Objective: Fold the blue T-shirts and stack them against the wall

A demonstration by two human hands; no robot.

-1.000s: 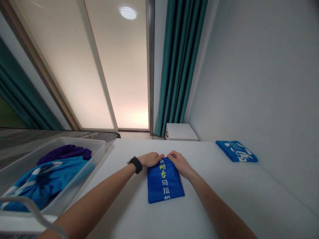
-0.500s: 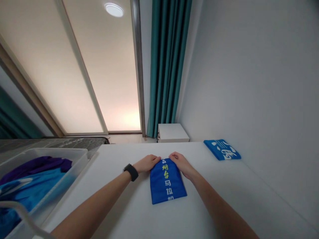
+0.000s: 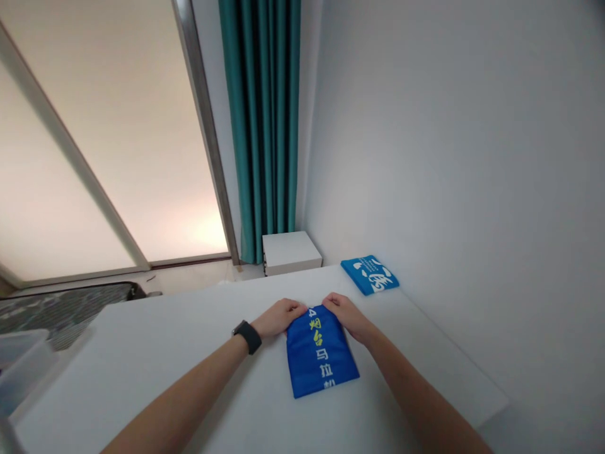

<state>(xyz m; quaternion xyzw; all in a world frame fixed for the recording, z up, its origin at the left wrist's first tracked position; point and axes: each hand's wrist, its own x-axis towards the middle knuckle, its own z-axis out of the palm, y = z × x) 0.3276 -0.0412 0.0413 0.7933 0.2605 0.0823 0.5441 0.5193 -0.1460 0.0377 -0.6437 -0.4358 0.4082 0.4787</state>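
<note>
A dark blue folded shirt (image 3: pixel 306 362), printed with a column of white and yellow characters, lies on the white table in front of me. My left hand (image 3: pixel 282 316) pinches its far left corner between thumb and fingers; a black watch is on that wrist. At the far right corner, my right hand (image 3: pixel 344 313) grips the cloth the same way. The fingertips under the fabric are hidden. Farther off, by the wall, rests a lighter blue folded shirt (image 3: pixel 363 282) with white print, apart from both hands.
The white table (image 3: pixel 189 353) meets a pale wall on the right. A clear plastic bin (image 3: pixel 28 366) stands at the left edge, partly cut off. Beyond the table are a white cabinet (image 3: pixel 292 252), a green curtain (image 3: pixel 269 126) and a frosted sliding door (image 3: pixel 127 126).
My view has turned to the right, so the bin has mostly left the picture and the lighter shirt appears nearer the middle. Both hands keep their hold on the dark blue shirt.
</note>
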